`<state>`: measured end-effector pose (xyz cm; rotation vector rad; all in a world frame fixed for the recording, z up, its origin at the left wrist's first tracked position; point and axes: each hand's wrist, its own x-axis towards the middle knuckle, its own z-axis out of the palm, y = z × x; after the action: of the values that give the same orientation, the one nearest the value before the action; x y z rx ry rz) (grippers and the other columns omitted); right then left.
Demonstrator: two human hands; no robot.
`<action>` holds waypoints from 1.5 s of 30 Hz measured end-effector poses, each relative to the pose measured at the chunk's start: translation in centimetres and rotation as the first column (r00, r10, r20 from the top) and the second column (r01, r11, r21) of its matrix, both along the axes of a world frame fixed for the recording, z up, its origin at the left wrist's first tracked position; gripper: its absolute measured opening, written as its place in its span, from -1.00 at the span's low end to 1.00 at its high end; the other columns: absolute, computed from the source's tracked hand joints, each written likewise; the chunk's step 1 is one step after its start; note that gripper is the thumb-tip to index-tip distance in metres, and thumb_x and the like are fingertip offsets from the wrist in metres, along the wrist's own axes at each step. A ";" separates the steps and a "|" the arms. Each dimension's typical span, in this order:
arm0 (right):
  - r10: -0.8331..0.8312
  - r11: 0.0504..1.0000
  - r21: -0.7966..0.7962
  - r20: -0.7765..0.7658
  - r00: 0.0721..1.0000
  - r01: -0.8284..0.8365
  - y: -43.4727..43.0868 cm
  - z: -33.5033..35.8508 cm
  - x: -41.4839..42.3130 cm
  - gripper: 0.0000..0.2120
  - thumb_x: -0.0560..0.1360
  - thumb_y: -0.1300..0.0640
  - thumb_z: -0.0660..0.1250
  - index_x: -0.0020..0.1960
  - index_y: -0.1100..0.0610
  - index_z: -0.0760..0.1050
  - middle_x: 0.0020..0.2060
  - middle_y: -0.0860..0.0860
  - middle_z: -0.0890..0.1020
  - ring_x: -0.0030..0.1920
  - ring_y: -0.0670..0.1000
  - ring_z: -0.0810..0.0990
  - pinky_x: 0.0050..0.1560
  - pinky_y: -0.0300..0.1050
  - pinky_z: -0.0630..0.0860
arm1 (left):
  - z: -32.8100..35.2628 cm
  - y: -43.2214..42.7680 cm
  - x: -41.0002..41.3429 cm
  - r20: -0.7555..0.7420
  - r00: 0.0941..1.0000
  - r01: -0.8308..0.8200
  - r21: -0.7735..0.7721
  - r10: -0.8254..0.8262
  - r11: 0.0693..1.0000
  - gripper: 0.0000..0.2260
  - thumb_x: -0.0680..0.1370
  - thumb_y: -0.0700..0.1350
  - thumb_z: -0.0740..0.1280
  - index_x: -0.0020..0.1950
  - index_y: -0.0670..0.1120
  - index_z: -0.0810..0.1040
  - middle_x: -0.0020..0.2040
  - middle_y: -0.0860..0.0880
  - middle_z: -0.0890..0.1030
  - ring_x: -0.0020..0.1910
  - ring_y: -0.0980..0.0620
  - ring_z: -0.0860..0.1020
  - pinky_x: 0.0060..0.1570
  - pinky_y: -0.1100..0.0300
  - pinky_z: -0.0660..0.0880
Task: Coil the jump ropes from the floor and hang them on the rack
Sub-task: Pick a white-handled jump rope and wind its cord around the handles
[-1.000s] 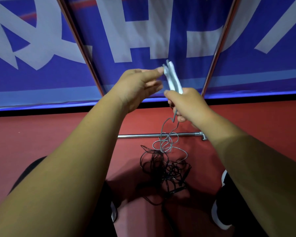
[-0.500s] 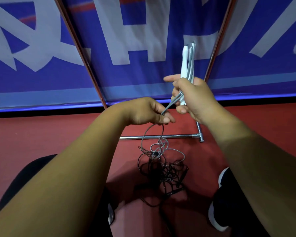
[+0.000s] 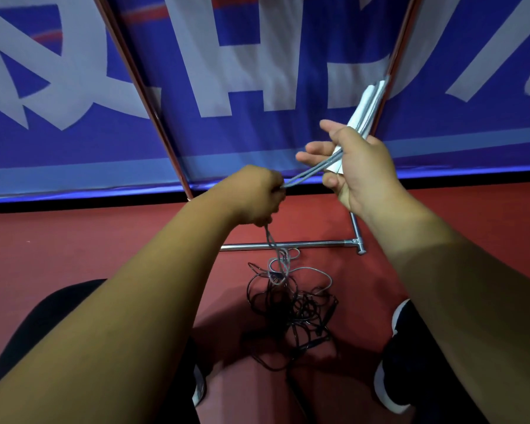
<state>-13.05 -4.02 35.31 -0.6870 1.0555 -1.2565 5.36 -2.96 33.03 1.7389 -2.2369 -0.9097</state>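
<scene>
The left hand's [image 3: 256, 195] fingers [image 3: 276, 199] are curled into a fist round the doubled cord of the grey jump rope [image 3: 309, 173], which passes through the fist. The right hand [image 3: 363, 171] pinches the rope's two white handles [image 3: 368, 108] under its thumb against the palm, with the lower fingers curled and the index and middle fingers [image 3: 311, 147] stretched out straight. The handles stick up and to the right past the thumb, lying together. Between the two hands the cord runs taut, slanting down to the left fist. Below that fist it hangs to the red floor [image 3: 74, 246], where its slack lies in loose loops, partly on top of a tangled black jump rope [image 3: 291, 312] lying between the person's shoes [image 3: 390, 365]. Just beyond the tangle lies the chrome base bar of the rack [image 3: 303, 244], whose copper-coloured uprights [image 3: 135, 71] rise on either side in front of a blue banner [image 3: 196, 142] with large pale lettering.
</scene>
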 end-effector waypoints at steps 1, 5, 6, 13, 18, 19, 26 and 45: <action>-0.031 0.999 0.014 0.037 0.999 0.031 -0.2 -0.1 -0.1 -0.72 0.70 0.18 0.23 0.38 0.16 0.52 -0.23 0.11 0.74 -0.09 0.16 0.80 -0.58 -0.27 0.27 | 0.0 -0.1 -0.1 -0.049 0.998 -0.051 -0.035 0.049 0.998 -0.83 0.69 -0.14 0.22 -0.01 -0.16 0.56 -0.16 -0.07 0.72 -0.32 -0.02 0.73 -0.17 -0.06 0.70; -0.152 0.987 0.070 0.159 0.976 0.143 -0.8 -0.4 -0.8 -0.71 0.68 0.22 0.31 0.39 0.18 0.56 -0.35 -0.02 0.64 -0.32 -0.05 0.70 -0.57 -0.30 0.22 | 1.1 0.0 -0.2 -0.332 0.936 -0.111 0.042 0.119 0.993 -0.79 0.71 -0.11 0.28 0.04 -0.22 0.60 -0.08 -0.10 0.75 -0.15 0.02 0.74 0.06 0.02 0.68; -0.160 0.986 0.075 0.180 0.971 0.148 -1.0 -0.5 -1.0 -0.71 0.67 0.25 0.31 0.38 0.16 0.57 -0.37 -0.03 0.61 -0.36 -0.09 0.65 -0.57 -0.31 0.21 | 1.5 0.1 -0.1 -0.398 0.911 -0.076 0.104 0.111 0.992 -0.76 0.71 -0.08 0.31 0.10 -0.26 0.60 -0.01 -0.11 0.75 -0.07 0.04 0.73 0.12 0.07 0.66; -0.084 0.995 0.070 0.165 0.983 0.073 -1.3 -0.9 -1.8 -0.69 0.65 0.21 0.40 0.38 0.07 0.56 -0.34 -0.05 0.52 -0.45 -0.16 0.38 -0.58 -0.33 0.17 | 2.4 0.5 1.4 -0.532 0.846 0.126 0.263 0.034 0.956 -0.57 0.74 0.11 0.16 0.12 -0.16 0.70 0.04 -0.24 0.68 0.02 0.02 0.59 0.36 0.00 0.49; 0.015 0.999 0.045 -0.144 0.989 -0.009 -0.7 -0.6 -1.4 -0.71 0.67 0.09 0.35 0.37 0.09 0.59 -0.35 -0.08 0.67 -0.41 -0.06 0.62 -0.48 -0.25 0.37 | 2.5 0.8 2.0 -0.426 0.902 0.199 0.263 -0.071 0.944 -0.81 0.63 0.00 0.42 0.17 -0.01 0.75 0.11 -0.13 0.73 -0.01 0.04 0.61 0.35 0.11 0.50; 0.034 0.999 0.045 -0.186 0.982 -0.026 -0.5 -0.3 -1.2 -0.70 0.66 0.06 0.36 0.36 0.10 0.59 -0.34 -0.07 0.70 -0.36 -0.03 0.69 -0.40 -0.23 0.44 | 2.5 0.9 2.0 -0.432 0.898 0.218 0.271 -0.084 0.938 -0.83 0.63 -0.05 0.43 0.17 -0.03 0.75 0.07 -0.15 0.73 -0.08 0.03 0.60 0.24 0.15 0.53; 0.240 0.969 0.021 -0.280 0.929 -0.244 0.4 0.7 -1.3 -0.70 0.72 0.10 0.23 0.44 0.02 0.50 -0.15 0.10 0.77 -0.04 0.24 0.80 -0.26 0.07 0.70 | 2.3 0.3 2.6 -0.172 0.979 0.131 0.136 -0.106 0.982 -0.90 0.68 -0.08 0.37 0.00 -0.02 0.66 -0.14 0.10 0.73 -0.23 0.08 0.67 -0.13 0.12 0.57; 0.890 0.438 0.259 0.013 0.456 -0.861 2.8 0.6 -0.8 -0.44 0.57 0.31 0.38 0.51 0.30 0.28 0.29 0.31 0.66 0.28 0.31 0.68 0.25 0.08 0.66 | 2.2 -0.5 3.5 -0.163 0.985 -0.095 -0.273 0.051 0.957 -0.83 0.57 -0.22 0.40 -0.10 0.05 0.58 -0.19 0.13 0.67 -0.20 0.21 0.59 -0.14 0.31 0.50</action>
<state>-13.84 -1.22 35.95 -0.9661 0.7166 -0.1407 8.91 -3.49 35.25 1.5564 -2.0705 -0.6495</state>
